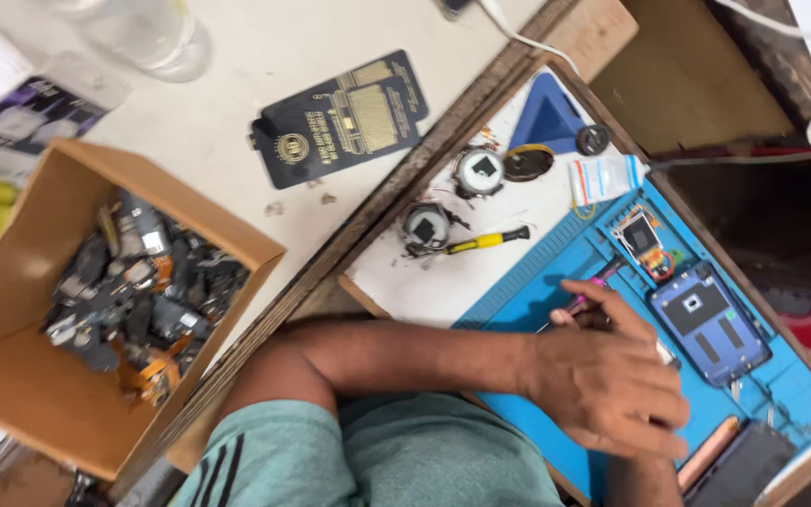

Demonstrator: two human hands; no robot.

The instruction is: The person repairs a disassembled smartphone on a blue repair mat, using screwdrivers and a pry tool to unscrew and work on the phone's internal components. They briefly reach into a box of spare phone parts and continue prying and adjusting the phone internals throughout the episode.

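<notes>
Blue work mat [537, 300] bears the left hand [603, 380], its grip pinching a pink-handled tool [582, 300] beside a phone [711, 324].

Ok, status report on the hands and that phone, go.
One hand over the blue mat, pinching a pink-handled tool. Other hand hidden. Opened phone lies beside it, untouched. Yellow-handled screwdriver lies clear.

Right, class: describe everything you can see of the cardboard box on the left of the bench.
The cardboard box is plain brown, shallow and rectangular, with its top open and no lid or flaps showing. It sits tilted across the picture on the pale tabletop, one corner close to the wooden strip along the bench edge. Inside lies a loose heap of small electronic parts, mostly black and grey with some orange pieces, filling roughly half the floor. Neither hand touches it.
</notes>
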